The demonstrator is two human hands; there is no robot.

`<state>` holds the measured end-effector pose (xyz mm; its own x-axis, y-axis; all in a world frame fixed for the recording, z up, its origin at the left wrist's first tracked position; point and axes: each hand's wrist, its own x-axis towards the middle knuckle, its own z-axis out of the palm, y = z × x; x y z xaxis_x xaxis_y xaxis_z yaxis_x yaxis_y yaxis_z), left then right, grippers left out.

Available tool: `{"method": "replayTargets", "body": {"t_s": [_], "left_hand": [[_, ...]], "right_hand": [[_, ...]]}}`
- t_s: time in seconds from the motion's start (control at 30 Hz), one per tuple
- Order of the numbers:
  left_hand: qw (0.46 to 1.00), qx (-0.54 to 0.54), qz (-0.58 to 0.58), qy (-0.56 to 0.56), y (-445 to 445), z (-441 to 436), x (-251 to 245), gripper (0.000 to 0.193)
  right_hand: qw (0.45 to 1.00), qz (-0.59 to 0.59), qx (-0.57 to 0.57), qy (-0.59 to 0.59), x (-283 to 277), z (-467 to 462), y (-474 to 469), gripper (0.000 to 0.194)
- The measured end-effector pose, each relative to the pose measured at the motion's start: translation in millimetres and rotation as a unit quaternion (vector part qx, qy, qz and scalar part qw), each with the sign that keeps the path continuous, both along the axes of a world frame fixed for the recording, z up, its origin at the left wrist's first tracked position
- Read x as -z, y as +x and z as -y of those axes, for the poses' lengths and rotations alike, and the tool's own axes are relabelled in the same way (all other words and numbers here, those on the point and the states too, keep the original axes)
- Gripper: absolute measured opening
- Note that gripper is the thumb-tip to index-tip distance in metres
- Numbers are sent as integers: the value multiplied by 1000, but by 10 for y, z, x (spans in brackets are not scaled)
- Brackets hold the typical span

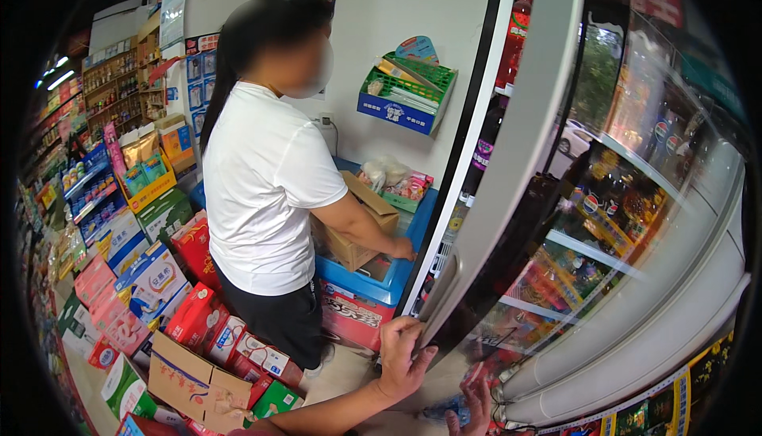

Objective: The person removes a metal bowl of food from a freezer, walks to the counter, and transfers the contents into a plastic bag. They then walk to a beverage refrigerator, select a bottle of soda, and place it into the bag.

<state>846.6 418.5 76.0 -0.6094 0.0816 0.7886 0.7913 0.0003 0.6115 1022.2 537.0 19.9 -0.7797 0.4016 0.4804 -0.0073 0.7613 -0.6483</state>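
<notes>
My left hand (403, 357) reaches up from the lower left, its fingers curled around the edge of a glass refrigerator door (527, 120) below its recessed handle (443, 302). The door stands swung out. Low in the view is my right hand (473, 407), fingers apart and pointing up, partly cut off by the bottom edge. A red packaged item (476, 371) appears by its fingertips; whether they touch cannot be told. Behind the door frame, drink bottles (517, 43) with red and dark contents stand on the refrigerator's shelves.
A person (262, 186) in a white T-shirt leans over a blue-rimmed chest freezer (393, 284) bearing an opened cardboard box (354, 245). Gift cartons (152, 284) crowd the floor at left, near a flattened-looking carton (196, 376). A straw-filled rack (408, 99) hangs on the wall.
</notes>
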Motion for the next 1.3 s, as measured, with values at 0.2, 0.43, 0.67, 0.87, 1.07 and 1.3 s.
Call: {"method": "replayTargets", "body": {"t_s": [0.2,0.43,0.67,0.87,1.07,1.3], "left_hand": [[994,-24,108,17,-214,-232,4,32],[983,-90,133,89,-523,-589,112,41],[973,-190,98,91,-902,-892,183,47],[957,-248,92,117,-1270,-1134,266,50],[947,-270,118,128,-1546,-1247,309,53],[945,-241,140,170,-1821,-1423,364,55]], "right_hand": [[995,-102,-20,4,-255,-688,-178,41],[980,-175,16,97,-688,-1594,-160,38],[899,-199,132,367,-1060,-2716,-142,40],[830,-283,190,442,-1904,-3477,-152,46],[830,-283,221,426,-2371,-3894,-394,54],[788,-309,254,469,-2219,-4330,-720,60]]}}
